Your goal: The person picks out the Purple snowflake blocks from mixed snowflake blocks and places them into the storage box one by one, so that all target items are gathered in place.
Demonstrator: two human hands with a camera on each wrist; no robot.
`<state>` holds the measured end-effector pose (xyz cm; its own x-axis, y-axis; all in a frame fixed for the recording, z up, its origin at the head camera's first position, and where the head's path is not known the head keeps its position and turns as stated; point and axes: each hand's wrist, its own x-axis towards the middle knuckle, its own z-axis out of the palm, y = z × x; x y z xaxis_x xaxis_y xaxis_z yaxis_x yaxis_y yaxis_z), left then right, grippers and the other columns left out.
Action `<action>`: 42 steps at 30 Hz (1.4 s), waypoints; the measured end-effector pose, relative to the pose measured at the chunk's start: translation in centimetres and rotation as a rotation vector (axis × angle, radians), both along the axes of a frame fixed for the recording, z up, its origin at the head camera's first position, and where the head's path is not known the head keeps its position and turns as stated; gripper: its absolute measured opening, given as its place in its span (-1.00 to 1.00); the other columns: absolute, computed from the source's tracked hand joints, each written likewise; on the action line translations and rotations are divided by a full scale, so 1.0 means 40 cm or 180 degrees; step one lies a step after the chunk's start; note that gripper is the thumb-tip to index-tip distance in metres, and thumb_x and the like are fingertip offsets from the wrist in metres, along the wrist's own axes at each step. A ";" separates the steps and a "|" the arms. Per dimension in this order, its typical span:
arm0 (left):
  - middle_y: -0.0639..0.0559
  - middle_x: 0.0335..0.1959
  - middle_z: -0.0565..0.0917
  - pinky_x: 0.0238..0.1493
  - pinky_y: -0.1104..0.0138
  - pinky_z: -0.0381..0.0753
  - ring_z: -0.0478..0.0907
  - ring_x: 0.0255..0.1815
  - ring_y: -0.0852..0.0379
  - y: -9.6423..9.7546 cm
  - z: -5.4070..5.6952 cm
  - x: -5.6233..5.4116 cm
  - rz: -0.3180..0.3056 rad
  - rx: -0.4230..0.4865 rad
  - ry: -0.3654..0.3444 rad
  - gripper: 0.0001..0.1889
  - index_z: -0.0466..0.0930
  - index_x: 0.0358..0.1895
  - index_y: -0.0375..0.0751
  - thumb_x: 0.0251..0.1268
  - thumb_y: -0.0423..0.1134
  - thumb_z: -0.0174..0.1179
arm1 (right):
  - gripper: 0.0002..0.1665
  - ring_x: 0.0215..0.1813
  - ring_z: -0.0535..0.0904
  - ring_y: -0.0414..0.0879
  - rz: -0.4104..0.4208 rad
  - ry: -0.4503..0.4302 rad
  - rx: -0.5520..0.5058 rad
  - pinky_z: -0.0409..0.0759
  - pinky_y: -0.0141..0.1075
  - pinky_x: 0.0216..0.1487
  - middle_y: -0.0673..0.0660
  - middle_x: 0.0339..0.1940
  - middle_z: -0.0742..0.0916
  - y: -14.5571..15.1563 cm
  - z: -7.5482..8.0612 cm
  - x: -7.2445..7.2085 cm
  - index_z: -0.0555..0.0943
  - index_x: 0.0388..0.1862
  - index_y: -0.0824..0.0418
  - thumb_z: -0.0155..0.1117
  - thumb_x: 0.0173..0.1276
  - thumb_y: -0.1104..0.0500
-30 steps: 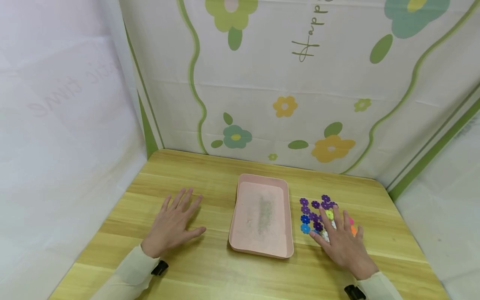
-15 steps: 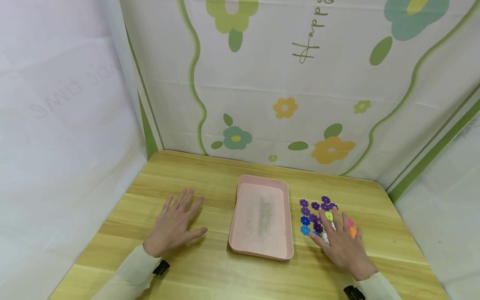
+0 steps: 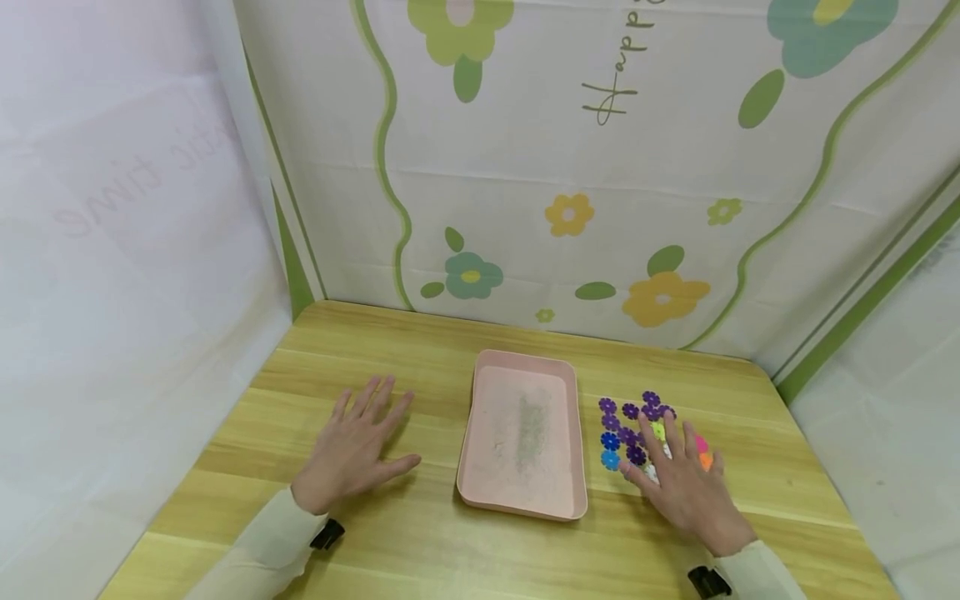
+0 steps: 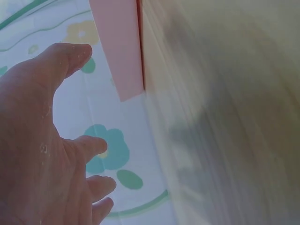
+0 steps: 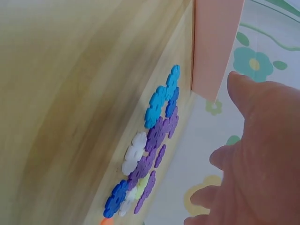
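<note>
Left of the pink tray (image 3: 525, 500), my left hand (image 3: 352, 458) hovers over the tabletop with fingers spread and nothing in it. My right hand (image 3: 682, 492) hangs, fingers spread, above a cluster of small flower-shaped plastic discs; a gap between hand and discs shows in the right wrist view. The cluster has purple discs (image 3: 626, 435), a light blue disc (image 3: 610, 460), a dark blue disc (image 5: 115, 198), white discs (image 5: 134, 153), a yellow-green disc (image 3: 658, 430), and pink and orange ones (image 3: 706, 461). In the head view the right hand hides part of the cluster.
The wood-grain table (image 3: 420, 542) meets a flower-printed cloth (image 3: 510, 150) at its back edge. More pale cloth hangs along the left and right sides. Grey-green smudges mark the tray's floor.
My left hand has drifted slightly to the right. The right hand, the discs and the tray stay practically where they were.
</note>
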<state>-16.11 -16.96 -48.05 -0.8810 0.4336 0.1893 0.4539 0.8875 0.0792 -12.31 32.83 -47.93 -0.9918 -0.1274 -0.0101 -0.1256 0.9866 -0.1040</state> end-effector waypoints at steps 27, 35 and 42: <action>-0.20 0.76 0.06 0.67 -0.23 0.17 0.02 0.78 -0.17 0.213 0.017 0.056 -0.0690 0.0110 -0.0370 0.12 0.06 0.70 -0.31 0.39 0.52 0.06 | -0.39 0.19 0.69 0.38 0.0503 0.0454 -0.0602 0.68 0.25 0.21 0.49 0.17 0.73 -0.010 -0.006 -0.224 0.59 0.26 0.52 0.47 0.45 0.10; -0.20 0.75 0.08 0.68 -0.16 0.22 0.08 0.76 -0.16 0.247 -0.008 0.070 -0.0758 0.0081 -0.0277 0.09 0.10 0.68 -0.33 0.45 0.54 -0.06 | -0.45 0.06 0.74 0.27 0.0481 0.0422 -0.0662 0.73 0.21 0.12 0.45 0.09 0.76 -0.011 -0.042 -0.259 0.63 0.21 0.49 0.48 0.43 0.13; -0.23 0.74 0.10 0.68 -0.12 0.22 0.09 0.76 -0.16 0.253 -0.022 0.072 -0.0711 0.0073 -0.0242 0.11 0.10 0.67 -0.36 0.44 0.55 -0.06 | -0.51 -0.11 0.71 0.09 0.0455 0.0368 -0.0720 0.75 0.13 0.02 0.36 -0.04 0.79 -0.021 -0.061 -0.278 0.67 0.18 0.48 0.49 0.42 0.16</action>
<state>-13.22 -6.83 -48.92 -0.7758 0.6157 0.1380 0.6307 0.7634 0.1397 -23.43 31.97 -50.35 -0.9566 -0.2521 0.1464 -0.2856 0.9114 -0.2962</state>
